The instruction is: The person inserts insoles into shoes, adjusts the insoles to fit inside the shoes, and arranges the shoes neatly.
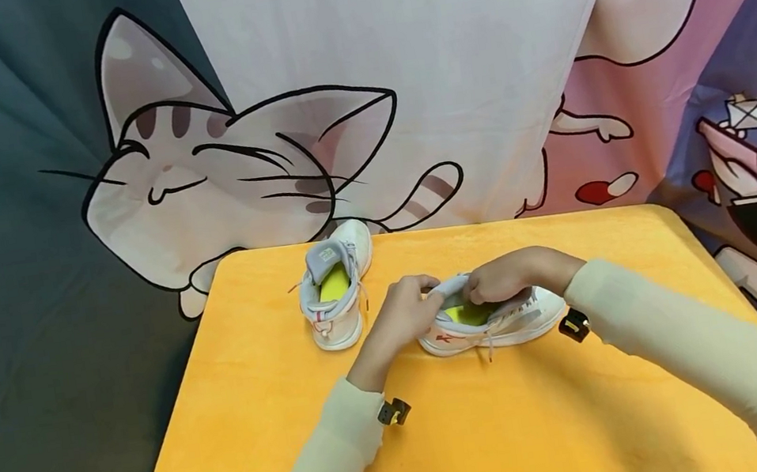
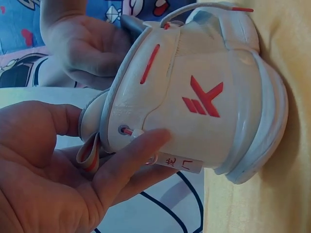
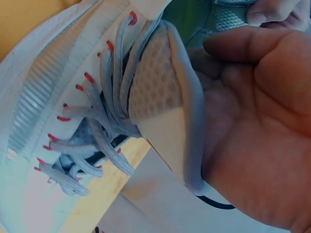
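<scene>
A white sneaker (image 1: 533, 321) with grey laces and a red K-like mark stands on the table, toe pointing right. My left hand (image 1: 405, 314) grips its heel, thumb at the collar and a finger along the outer side in the left wrist view. A small white tag (image 2: 181, 163) hangs by that finger. My right hand (image 1: 502, 275) reaches into the opening above a yellow-green insole (image 1: 466, 315). Next to its palm the padded tongue (image 3: 160, 92) stands up in the right wrist view. I cannot tell whether the right fingertips, hidden inside the shoe, hold anything.
The matching sneaker (image 1: 339, 330) stands to the left, heel toward me, with a yellow-green insole inside. Both shoes are on a yellow-covered table (image 1: 290, 439). Behind its far edge hangs a cloth backdrop (image 1: 438, 37) printed with a cartoon cat.
</scene>
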Demonstrator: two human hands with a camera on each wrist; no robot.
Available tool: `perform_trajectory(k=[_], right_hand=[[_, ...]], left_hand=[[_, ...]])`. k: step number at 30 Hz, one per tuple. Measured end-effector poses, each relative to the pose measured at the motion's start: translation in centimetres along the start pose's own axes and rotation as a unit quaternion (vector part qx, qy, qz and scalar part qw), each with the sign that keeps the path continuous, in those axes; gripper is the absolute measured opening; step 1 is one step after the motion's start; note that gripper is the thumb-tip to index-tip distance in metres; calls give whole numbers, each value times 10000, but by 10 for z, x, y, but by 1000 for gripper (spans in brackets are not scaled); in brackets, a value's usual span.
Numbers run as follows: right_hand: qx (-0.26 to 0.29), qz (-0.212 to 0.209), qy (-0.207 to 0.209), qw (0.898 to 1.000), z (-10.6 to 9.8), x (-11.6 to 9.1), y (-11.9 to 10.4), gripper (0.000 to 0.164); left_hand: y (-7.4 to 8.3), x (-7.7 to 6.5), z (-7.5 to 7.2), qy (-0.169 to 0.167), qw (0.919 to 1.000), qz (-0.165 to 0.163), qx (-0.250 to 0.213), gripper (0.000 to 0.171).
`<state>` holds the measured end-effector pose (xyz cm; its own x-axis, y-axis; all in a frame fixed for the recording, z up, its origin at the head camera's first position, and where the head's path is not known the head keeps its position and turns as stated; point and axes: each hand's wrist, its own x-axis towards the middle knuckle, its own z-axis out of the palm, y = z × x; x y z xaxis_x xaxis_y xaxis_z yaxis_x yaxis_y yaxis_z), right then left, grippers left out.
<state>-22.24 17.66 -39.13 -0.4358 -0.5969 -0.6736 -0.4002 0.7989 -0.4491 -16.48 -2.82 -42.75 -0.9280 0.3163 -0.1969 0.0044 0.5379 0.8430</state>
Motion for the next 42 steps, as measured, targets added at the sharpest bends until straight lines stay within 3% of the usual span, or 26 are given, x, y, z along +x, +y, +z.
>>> perform_trajectory(k=[5, 15, 22, 28, 34, 38, 42], right_hand=[[-231, 92, -252, 9994, -2, 5, -3, 35], [-333, 486, -310, 9978, 3, 16, -9, 27], [-1105, 158, -464, 9927, 7, 20, -14, 27], [-1238, 144, -279, 9918, 7, 17, -16, 27], [-1146, 5, -393, 9926, 3, 21, -21, 23], [-1246, 455, -323, 9906, 7, 21, -23, 22], [-1679, 1078, -33, 9799, 14, 17, -32, 28]], left_hand=[[0, -5, 1, 64, 9999, 80, -26, 33], [-7, -3, 1, 79, 9999, 109, -83, 33], [-11, 0, -1, 109, 9998, 171, -10, 34], [-12, 2, 0, -10, 9998, 166, -132, 35], [-12, 1, -1, 23, 9997, 95, -220, 37], [-10, 0, -1, -49, 9993, 86, -373, 37], [-10, -1, 0, -75, 9993, 55, -368, 36]])
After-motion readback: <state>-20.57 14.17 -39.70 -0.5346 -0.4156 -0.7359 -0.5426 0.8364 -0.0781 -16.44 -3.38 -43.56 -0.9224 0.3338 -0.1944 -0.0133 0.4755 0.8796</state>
